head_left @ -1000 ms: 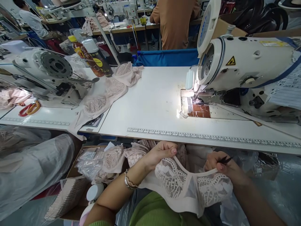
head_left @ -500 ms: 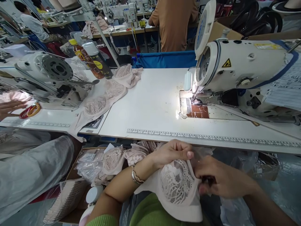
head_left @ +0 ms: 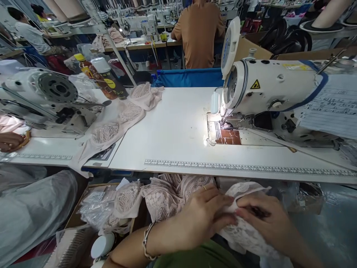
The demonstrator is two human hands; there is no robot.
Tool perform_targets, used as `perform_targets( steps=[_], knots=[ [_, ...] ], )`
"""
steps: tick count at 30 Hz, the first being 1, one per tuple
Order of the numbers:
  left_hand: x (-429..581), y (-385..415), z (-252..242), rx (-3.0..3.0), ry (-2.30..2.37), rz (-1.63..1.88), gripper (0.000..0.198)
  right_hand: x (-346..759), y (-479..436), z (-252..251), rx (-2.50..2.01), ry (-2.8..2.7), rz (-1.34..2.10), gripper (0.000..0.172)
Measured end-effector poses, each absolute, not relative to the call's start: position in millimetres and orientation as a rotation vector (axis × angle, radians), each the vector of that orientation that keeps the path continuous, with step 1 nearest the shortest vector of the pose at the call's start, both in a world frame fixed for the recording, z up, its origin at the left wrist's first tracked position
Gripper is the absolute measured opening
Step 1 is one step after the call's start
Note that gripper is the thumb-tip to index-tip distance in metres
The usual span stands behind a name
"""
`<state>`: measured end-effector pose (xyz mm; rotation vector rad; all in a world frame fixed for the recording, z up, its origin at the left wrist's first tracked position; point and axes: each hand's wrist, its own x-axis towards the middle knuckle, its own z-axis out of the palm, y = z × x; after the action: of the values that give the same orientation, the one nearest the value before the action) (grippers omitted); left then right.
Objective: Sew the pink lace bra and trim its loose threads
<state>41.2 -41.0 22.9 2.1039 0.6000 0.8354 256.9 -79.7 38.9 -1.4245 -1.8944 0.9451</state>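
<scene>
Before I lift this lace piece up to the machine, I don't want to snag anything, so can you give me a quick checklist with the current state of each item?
1. Both hands on the lace piece: ok, left hand and right hand grip it together in the lap.
2. Small dark tool in the right hand: cannot tell, the fingers hide it.
3. Bare space on the white table before the needle: ok.
4. Sewing machine lamp lit: ok.
5. Pile of lace pieces away from the needle: ok, it lies at the far left.
</scene>
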Motion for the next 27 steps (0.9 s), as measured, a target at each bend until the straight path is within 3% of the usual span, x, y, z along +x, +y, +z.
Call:
perform_targets(
  steps=[7,13,17,21,25,27],
  knots=[
    [49.9,-38.0,-3.2,1.937,0.809,0.964,0.008,246.6,-81.2,20.5,-1.249,-1.983,0.564,0.023],
    [40.6,-28.4,1.9,1.604,0.803,1.085,0.011,276.4,-78.6,19.2,-1.220,-2.025,0.939,0.031],
    [31.9,-22.6,0.9,1.432,0.884,1.156,0.014,294.7,-78.8,18.2,-1.297,-1.957,0.959,0.032],
    [27.5,-21.0,-2.4,1.387,0.942,1.192,0.014,304.7,-82.1,10.5,-1.333,-1.992,0.735,0.017],
    [27.4,-21.4,-5.6,1.418,0.945,1.219,0.012,302.7,-83.8,4.3,-1.325,-1.961,0.326,0.034],
    [26.9,-21.8,-6.7,1.395,0.927,1.206,0.010,298.7,-82.1,7.6,-1.312,-1.947,0.228,0.031]
  ],
)
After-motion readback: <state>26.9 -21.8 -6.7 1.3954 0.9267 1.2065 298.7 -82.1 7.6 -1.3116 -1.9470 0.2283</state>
